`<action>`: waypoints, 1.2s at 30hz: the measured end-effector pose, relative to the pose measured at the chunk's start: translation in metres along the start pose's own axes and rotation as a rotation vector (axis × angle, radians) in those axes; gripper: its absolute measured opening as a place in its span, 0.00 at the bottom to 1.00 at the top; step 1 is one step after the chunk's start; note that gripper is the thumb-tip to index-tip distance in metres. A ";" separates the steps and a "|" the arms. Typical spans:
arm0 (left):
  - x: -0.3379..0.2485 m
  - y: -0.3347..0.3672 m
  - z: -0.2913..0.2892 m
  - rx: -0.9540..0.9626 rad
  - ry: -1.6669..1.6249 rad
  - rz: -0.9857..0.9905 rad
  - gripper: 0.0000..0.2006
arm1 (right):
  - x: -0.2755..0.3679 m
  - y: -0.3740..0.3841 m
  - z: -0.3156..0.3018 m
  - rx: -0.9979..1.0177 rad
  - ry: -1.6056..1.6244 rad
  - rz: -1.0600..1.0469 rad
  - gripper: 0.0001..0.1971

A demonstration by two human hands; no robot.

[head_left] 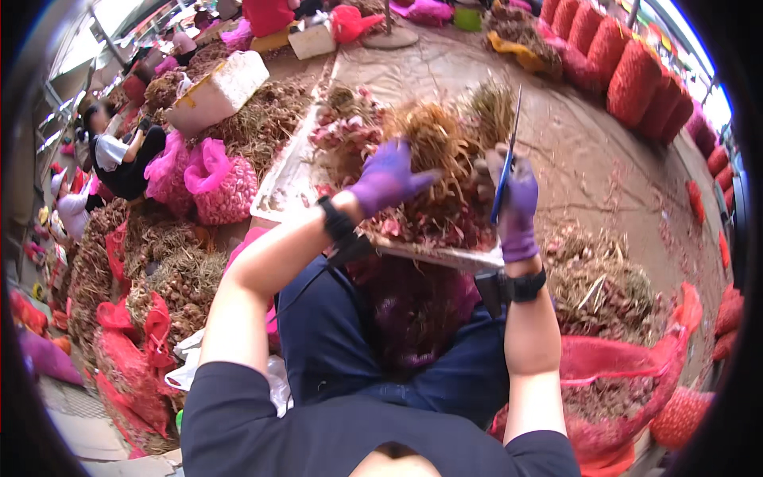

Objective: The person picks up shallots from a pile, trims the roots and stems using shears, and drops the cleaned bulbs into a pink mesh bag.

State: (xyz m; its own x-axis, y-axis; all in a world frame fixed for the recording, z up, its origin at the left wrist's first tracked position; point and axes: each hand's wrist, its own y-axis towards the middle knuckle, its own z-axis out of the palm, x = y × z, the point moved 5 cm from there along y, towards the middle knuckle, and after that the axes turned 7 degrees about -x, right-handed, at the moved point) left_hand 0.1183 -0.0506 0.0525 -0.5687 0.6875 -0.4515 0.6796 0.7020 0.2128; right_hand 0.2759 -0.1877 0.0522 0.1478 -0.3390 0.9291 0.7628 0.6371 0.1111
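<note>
Head view: white tray [445, 255] mid-scene, near rim just above the person's lap; brown floor sheet [604, 171] runs right of it toward far-right red mesh sacks [634, 83]. Tray carries reddish bulbs [343, 135] and dry stalk bunch [433, 127], bunch between the hands. Near right, open red mesh bag [616, 362], bulbs inside; left, full pink mesh bag [224, 189]; far left, tilted white box [226, 87]. Left hand [389, 181]: fingers spread against bunch, can't tell if gripping. Right hand [520, 203]: fingers closed round blue-handled blade [505, 179], tip far. Stalk heap [596, 278] crowds right forearm.
</note>
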 end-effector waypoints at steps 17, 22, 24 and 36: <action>0.146 0.094 -0.030 0.003 -0.815 0.205 0.17 | 0.040 -0.020 -0.005 0.036 -0.173 -0.001 0.19; 0.150 0.107 -0.040 0.052 -0.045 0.441 0.19 | 0.023 -0.026 0.019 0.101 -0.189 0.099 0.16; 0.105 0.106 -0.005 0.114 -0.226 -0.265 0.12 | 0.002 -0.011 -0.013 0.038 -0.274 0.134 0.18; 0.032 -0.026 -0.006 0.317 -0.216 -0.364 0.25 | 0.000 -0.018 0.029 0.093 -0.357 -0.283 0.29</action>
State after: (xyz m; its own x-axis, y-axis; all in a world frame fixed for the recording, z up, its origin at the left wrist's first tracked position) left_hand 0.0805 -0.0458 0.0376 -0.7084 0.3319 -0.6229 0.5816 0.7745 -0.2487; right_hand 0.2444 -0.1790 0.0608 -0.2964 -0.2594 0.9191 0.6801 0.6184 0.3939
